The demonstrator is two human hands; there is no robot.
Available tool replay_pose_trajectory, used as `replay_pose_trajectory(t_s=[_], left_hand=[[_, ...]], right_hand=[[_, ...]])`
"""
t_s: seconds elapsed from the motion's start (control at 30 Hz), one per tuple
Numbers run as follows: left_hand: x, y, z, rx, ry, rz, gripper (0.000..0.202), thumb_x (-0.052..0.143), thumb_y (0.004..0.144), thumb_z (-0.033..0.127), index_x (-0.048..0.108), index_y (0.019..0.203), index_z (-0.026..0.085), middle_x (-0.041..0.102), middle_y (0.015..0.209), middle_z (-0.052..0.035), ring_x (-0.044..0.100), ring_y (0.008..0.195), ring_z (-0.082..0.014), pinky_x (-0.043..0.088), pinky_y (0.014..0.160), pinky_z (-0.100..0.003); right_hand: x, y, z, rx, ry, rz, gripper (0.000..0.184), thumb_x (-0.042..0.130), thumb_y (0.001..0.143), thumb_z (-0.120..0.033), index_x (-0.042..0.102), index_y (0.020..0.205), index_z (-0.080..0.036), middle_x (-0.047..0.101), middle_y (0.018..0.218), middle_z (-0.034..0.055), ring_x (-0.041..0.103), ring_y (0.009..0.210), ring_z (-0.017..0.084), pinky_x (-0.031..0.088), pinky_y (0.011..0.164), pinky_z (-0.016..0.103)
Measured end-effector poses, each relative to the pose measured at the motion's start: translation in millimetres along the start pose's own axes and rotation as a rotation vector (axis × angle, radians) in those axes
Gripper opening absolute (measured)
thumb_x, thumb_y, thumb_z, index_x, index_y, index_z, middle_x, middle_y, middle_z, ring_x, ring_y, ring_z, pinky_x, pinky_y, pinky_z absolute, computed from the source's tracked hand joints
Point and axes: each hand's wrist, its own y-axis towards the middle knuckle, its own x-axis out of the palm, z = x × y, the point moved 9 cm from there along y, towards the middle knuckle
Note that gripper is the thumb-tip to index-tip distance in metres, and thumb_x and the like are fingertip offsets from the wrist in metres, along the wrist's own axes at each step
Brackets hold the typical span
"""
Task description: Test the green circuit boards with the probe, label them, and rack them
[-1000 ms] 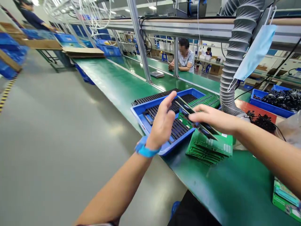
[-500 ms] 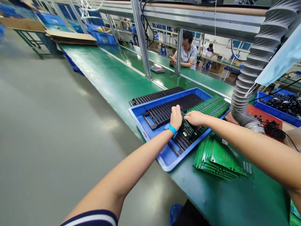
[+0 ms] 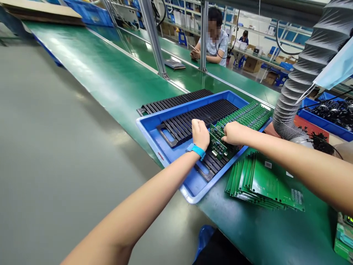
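Observation:
Both my hands meet over a blue tray [image 3: 154,125] that holds a black slotted rack [image 3: 187,123]. My left hand [image 3: 200,134], with a blue wrist strap, is closed on one end of a green circuit board [image 3: 219,144] standing on edge in the rack. My right hand [image 3: 233,133] is closed on the board's other end. Behind it, a row of green boards [image 3: 245,116] stands upright in the rack slots. A fanned stack of flat green boards [image 3: 264,182] lies on the green belt just right of the tray.
A second black rack [image 3: 168,103] lies behind the tray. A grey ribbed hose [image 3: 300,88] hangs at the right, with a blue bin of black parts [image 3: 331,114] beyond it. A person sits across the line past the metal posts [image 3: 153,40]. Grey floor lies to the left.
My hands went from holding a board in the air down into the tray, where they now hold it on edge in the rack. The view has tilted down and closer.

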Motion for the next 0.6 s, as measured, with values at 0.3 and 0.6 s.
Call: replay_pose_trajectory(t_s=[0.3,0.6], left_hand=[[19.3,-14,11,0.008,0.050,-0.088,0.023,0.053,0.091,0.033,0.060,0.105,0.016,0.062,0.106,-0.0066,0.061,0.092,-0.0186,0.051,0.083,-0.040],[32.1,-16,-1,-0.106,0.061,-0.277,0.042,0.044,0.092,0.046,0.053,0.120,0.015,0.054,0.130,-0.0122,0.047,0.123,-0.0257,0.033,0.104,-0.047]], right_hand=[[-49,-43,3,0.041,-0.270,0.211,0.040,0.047,0.090,-0.041,0.070,0.096,-0.008,0.070,0.092,0.0220,0.066,0.090,0.033,0.052,0.077,0.042],[19,-176,57,-0.251,-0.374,0.304,0.137,0.072,0.042,-0.077,0.012,0.149,-0.016,0.038,0.140,0.0281,0.039,0.127,0.048,0.041,0.097,0.059]])
